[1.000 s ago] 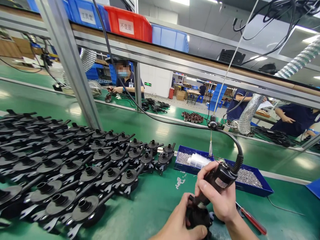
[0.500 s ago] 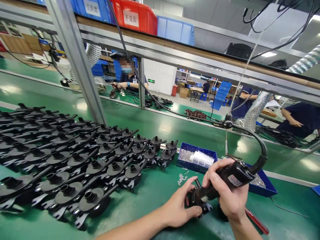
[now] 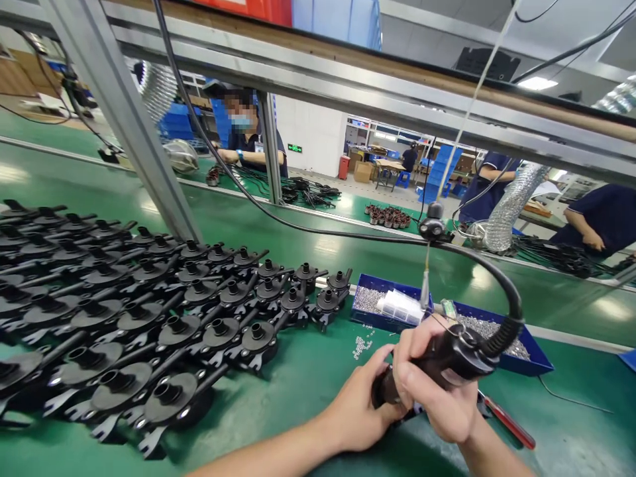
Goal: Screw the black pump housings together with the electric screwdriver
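Observation:
My right hand (image 3: 440,394) is wrapped round a black corded electric screwdriver (image 3: 464,354), which leans down to the left. My left hand (image 3: 360,407) grips a black plastic assembly (image 3: 381,387) on the green bench. The screwdriver's front end is over this assembly, and my right fingers hide its tip. Most of the assembly is covered by both hands. To the left stand several rows of black disc-shaped assemblies (image 3: 171,394), each with a central post, a side arm and a forked metal tab. Small loose metal rings (image 3: 362,346) lie just beyond my left hand.
A blue bin (image 3: 365,317) holds small metal parts and a white roll; another blue bin (image 3: 539,363) stands to its right. A red-handled tool (image 3: 511,424) lies right of my wrist. The screwdriver's cable (image 3: 507,271) arches overhead. A co-worker (image 3: 253,146) sits across the bench.
My right hand and the screwdriver have come slightly lower and left, over the assembly. My left hand still grips it. The whole view has shifted a little.

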Demonstrator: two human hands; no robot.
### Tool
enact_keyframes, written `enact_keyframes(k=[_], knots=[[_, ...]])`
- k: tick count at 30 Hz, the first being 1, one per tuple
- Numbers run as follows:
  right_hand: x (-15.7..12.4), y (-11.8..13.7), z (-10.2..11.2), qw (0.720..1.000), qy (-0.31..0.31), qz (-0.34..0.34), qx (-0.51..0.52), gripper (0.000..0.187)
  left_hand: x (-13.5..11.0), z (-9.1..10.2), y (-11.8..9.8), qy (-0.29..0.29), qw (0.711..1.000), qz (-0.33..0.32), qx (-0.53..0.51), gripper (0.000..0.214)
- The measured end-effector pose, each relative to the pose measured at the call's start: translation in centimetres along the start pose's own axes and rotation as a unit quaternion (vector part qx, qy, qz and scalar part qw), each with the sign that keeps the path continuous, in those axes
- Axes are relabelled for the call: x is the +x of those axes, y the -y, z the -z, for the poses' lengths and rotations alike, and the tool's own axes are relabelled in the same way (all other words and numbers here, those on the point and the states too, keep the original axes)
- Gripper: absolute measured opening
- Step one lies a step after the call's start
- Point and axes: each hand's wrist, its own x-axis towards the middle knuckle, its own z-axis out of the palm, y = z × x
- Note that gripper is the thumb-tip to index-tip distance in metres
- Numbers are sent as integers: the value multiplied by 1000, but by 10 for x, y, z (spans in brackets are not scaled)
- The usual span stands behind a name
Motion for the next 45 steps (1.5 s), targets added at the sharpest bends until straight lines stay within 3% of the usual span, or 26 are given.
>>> enact_keyframes(k=[7, 15, 18, 21, 23, 27, 32, 36, 45], knots=[[-3, -5, -9, 995, -83, 37, -33, 23, -1, -2, 7, -23, 1000, 17, 3, 82], [2, 2, -15, 997, -75, 24, -18, 17, -1, -4, 12, -14, 1000, 13, 17, 80], [3, 11, -6, 995, -83, 42, 39, 13, -2, 3, 11, -11, 997, 33, 67, 84], [6, 22, 12, 976, -181, 107, 58, 19, -3, 14, 10, 2, 991, 67, 115, 95], [9, 24, 24, 967, -214, 137, 33, 19, -4, 18, 11, 10, 988, 76, 137, 100], [14, 15, 36, 977, -177, 117, -11, 16, -5, 20, 15, 7, 986, 81, 144, 95], [16, 3, 32, 986, -153, 68, 12, 14, -7, 19, 17, 6, 990, 89, 110, 95], [18, 0, 27, 993, -97, 51, 33, 13, -6, 18, 14, 12, 993, 98, 58, 96], [14, -6, 21, 993, -104, 52, 2, 10, -5, 15, 14, -3, 995, 99, 25, 97]])
